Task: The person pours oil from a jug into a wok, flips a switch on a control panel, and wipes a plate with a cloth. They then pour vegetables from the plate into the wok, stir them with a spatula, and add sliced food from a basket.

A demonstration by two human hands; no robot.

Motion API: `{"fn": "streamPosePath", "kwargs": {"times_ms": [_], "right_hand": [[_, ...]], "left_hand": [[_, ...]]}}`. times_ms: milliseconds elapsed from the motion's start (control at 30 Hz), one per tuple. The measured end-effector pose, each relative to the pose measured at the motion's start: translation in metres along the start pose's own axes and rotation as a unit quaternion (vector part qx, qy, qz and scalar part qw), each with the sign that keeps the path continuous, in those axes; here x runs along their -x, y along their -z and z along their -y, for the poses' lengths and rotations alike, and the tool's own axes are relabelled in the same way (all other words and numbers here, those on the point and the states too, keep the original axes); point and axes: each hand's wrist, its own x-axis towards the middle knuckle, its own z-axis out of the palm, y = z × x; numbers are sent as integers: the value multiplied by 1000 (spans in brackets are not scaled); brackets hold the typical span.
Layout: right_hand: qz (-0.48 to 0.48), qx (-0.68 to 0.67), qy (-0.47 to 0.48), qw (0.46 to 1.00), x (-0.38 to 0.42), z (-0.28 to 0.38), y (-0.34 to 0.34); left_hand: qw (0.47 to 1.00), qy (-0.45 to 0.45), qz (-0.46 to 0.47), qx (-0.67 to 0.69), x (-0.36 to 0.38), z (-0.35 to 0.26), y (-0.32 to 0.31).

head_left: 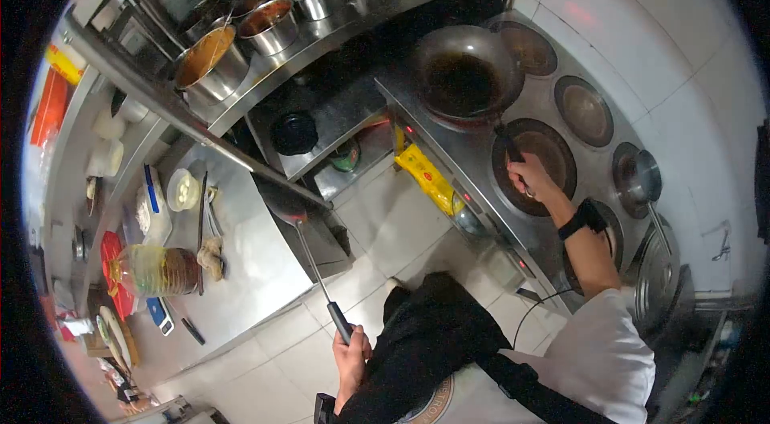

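Note:
My right hand is closed around the black handle of a wok, which sits on the stove at the back with dark liquid in its bottom. Low in the middle, my left hand grips the black handle of a wok spatula. Its metal shaft points up and to the left, and its broad head lies near the corner of the steel counter. The spatula is well apart from the wok. Just below the wok is a round burner plate, partly covered by my right hand.
Several metal pots of sauce stand on the upper steel shelf. A steel counter at left bears a plastic jar, a phone and ginger. A small pan and a yellow packet flank the stove.

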Motion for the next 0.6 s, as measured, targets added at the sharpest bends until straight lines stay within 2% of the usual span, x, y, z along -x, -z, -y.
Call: {"fn": "streamPosePath", "kwargs": {"times_ms": [67, 100, 233, 333, 600], "right_hand": [[38, 31, 37, 998, 0, -6, 3], [41, 23, 23, 999, -10, -21, 10], [75, -5, 50, 996, -20, -39, 26], [83, -11, 37, 996, -26, -43, 42], [124, 9, -26, 992, -31, -1, 81]], "left_hand": [[1000, 9, 18, -1, -8, -8, -9], [1000, 12, 16, -4, -13, -11, -16], [999, 1, -24, -25, -27, -18, -48], [997, 9, -48, -64, -36, -22, -74], [996, 3, -79, -49, -55, -21, -126]]}}
